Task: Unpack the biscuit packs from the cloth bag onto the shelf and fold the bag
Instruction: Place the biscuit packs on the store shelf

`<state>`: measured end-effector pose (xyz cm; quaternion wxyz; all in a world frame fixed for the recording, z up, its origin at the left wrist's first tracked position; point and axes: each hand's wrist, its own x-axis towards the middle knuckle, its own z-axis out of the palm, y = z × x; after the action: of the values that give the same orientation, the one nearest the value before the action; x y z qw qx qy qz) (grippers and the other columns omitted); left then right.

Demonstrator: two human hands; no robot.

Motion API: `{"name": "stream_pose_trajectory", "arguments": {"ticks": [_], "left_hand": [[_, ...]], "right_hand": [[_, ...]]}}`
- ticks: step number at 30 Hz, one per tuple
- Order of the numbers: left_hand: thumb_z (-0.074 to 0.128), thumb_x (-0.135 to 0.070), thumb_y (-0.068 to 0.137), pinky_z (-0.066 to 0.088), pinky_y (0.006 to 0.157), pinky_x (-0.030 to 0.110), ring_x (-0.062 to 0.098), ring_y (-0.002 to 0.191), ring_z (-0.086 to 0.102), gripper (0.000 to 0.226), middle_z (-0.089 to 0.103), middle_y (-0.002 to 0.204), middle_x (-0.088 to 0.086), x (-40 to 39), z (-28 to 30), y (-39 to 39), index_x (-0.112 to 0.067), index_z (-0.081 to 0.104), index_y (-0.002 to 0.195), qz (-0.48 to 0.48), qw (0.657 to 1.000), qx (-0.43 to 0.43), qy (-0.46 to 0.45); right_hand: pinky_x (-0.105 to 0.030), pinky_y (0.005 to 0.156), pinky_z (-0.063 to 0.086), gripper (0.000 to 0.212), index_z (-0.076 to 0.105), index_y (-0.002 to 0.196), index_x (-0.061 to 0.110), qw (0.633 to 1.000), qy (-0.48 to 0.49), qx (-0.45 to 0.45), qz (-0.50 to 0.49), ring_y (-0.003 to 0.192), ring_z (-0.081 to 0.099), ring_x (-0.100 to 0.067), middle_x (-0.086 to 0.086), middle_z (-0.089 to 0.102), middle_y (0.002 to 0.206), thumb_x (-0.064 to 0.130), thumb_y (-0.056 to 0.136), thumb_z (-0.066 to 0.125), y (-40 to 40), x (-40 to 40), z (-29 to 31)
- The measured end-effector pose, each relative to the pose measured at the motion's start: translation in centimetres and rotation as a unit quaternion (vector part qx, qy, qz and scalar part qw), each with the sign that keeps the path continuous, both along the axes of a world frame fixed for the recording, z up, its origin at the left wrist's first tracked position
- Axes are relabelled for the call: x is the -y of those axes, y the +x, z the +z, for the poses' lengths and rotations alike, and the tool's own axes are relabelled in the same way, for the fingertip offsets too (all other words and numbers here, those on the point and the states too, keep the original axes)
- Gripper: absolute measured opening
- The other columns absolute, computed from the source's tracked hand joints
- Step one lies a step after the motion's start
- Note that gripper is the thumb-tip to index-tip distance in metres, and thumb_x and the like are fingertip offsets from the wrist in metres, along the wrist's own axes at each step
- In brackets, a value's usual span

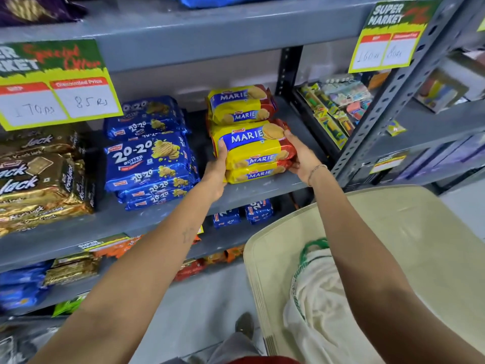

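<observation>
Both my hands grip a stack of yellow and red Marie biscuit packs (253, 151) at the front of the grey shelf (162, 219). My left hand (216, 176) clasps its left end and my right hand (301, 156) its right end. Whether the stack rests on the shelf board I cannot tell. Behind it stands another pile of Marie packs (240, 103). The cream cloth bag (315, 298) with a green handle lies crumpled on a beige table (420, 232) at the lower right, under my right forearm.
Blue 20-20 cookie packs (151, 164) are stacked just left of the Marie stack, and brown Krackjack packs (39, 179) further left. Price signs (55, 85) hang from the shelf above. A grey upright post (378, 111) stands to the right. Lower shelves hold more packs.
</observation>
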<state>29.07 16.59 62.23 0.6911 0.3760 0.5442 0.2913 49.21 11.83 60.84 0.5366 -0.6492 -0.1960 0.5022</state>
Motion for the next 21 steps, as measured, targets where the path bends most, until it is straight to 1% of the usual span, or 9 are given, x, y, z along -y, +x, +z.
{"name": "stream_pose_trajectory", "arguments": {"ticks": [2,3,4,5,6,9,13,17,21], "left_hand": [[0.037,-0.067,0.088,0.043,0.105,0.04,0.027,0.123,0.054,0.073,0.052,0.14,0.011,0.5,0.0,0.3,-0.011,0.041,0.136,0.016,0.994,-0.09,0.056],[0.036,-0.062,0.091,0.035,0.111,0.041,0.028,0.135,0.041,0.077,0.04,0.149,0.012,1.0,-0.1,0.3,-0.008,0.027,0.145,0.024,0.98,-0.148,0.132],[0.036,-0.055,0.095,0.027,0.116,0.042,0.028,0.142,0.029,0.075,0.03,0.154,0.012,1.6,0.0,0.1,-0.007,0.019,0.149,0.031,0.953,-0.192,0.233],[0.037,-0.047,0.098,0.02,0.119,0.04,0.026,0.146,0.021,0.068,0.024,0.157,0.012,2.5,0.1,0.0,-0.006,0.019,0.149,0.03,0.913,-0.222,0.341],[0.038,-0.04,0.099,0.016,0.121,0.036,0.024,0.147,0.017,0.06,0.024,0.157,0.011,3.5,0.3,0.0,-0.006,0.024,0.148,0.016,0.868,-0.233,0.438],[0.042,-0.028,0.1,0.017,0.118,0.023,0.014,0.144,0.023,0.041,0.039,0.149,0.003,6.7,0.0,0.9,-0.008,0.046,0.136,-0.12,0.78,-0.16,0.594],[0.052,-0.015,0.095,0.031,0.111,0.034,0.022,0.127,0.047,0.022,0.057,0.13,0.01,11.7,-2.9,2.8,-0.006,0.063,0.113,-0.316,0.717,-0.112,0.611],[0.057,-0.009,0.088,0.027,0.105,0.028,0.033,0.122,0.047,0.029,0.054,0.128,0.017,15.4,-6.4,4.2,0.0,0.059,0.116,-0.443,0.706,-0.195,0.517],[0.054,-0.033,0.092,0.032,0.104,0.038,0.038,0.127,0.041,0.058,0.043,0.137,0.024,19.3,-9.8,7.0,0.005,0.038,0.133,-0.578,0.637,-0.346,0.375]], "right_hand": [[-0.04,0.097,0.049,0.095,0.054,0.13,0.012,0.998,-0.031,0.047,-0.016,0.108,0.063,-0.022,-0.005,0.067,0.118,0.079,0.062,0.058,0.0,0.5,0.5],[-0.04,0.096,0.048,0.091,0.057,0.123,0.01,0.995,-0.036,0.079,-0.04,0.104,0.062,-0.021,-0.006,0.066,0.114,0.079,0.065,0.053,-0.1,0.9,0.6],[-0.038,0.088,0.048,0.074,0.063,0.106,0.01,0.99,-0.025,0.115,-0.073,0.091,0.061,-0.019,-0.005,0.066,0.098,0.074,0.074,0.049,-0.3,1.5,0.9],[-0.036,0.079,0.045,0.056,0.063,0.087,0.012,0.982,-0.011,0.151,-0.112,0.078,0.056,-0.017,-0.004,0.062,0.083,0.065,0.084,0.046,-0.7,2.3,0.9],[-0.035,0.076,0.042,0.047,0.061,0.081,0.012,0.972,0.001,0.187,-0.143,0.074,0.053,-0.017,-0.005,0.06,0.079,0.054,0.092,0.043,-1.2,3.2,0.9],[-0.037,0.083,0.044,0.032,0.062,0.095,0.007,0.937,0.033,0.282,-0.203,0.086,0.055,-0.021,-0.013,0.063,0.089,0.032,0.098,0.043,-3.4,7.0,-0.1],[-0.029,0.08,0.042,0.017,0.066,0.093,0.002,0.913,0.025,0.333,-0.235,0.083,0.057,-0.018,-0.012,0.067,0.09,0.012,0.093,0.052,-6.2,14.6,-2.5],[-0.029,0.084,0.046,0.019,0.067,0.1,0.005,0.89,-0.107,0.317,-0.31,0.096,0.063,-0.026,-0.012,0.07,0.101,0.006,0.086,0.053,-7.6,24.3,-6.1],[-0.035,0.091,0.044,0.033,0.059,0.115,0.01,0.786,-0.348,0.299,-0.414,0.11,0.055,-0.031,-0.015,0.057,0.122,0.018,0.083,0.058,-7.9,35.1,-8.6]]}}
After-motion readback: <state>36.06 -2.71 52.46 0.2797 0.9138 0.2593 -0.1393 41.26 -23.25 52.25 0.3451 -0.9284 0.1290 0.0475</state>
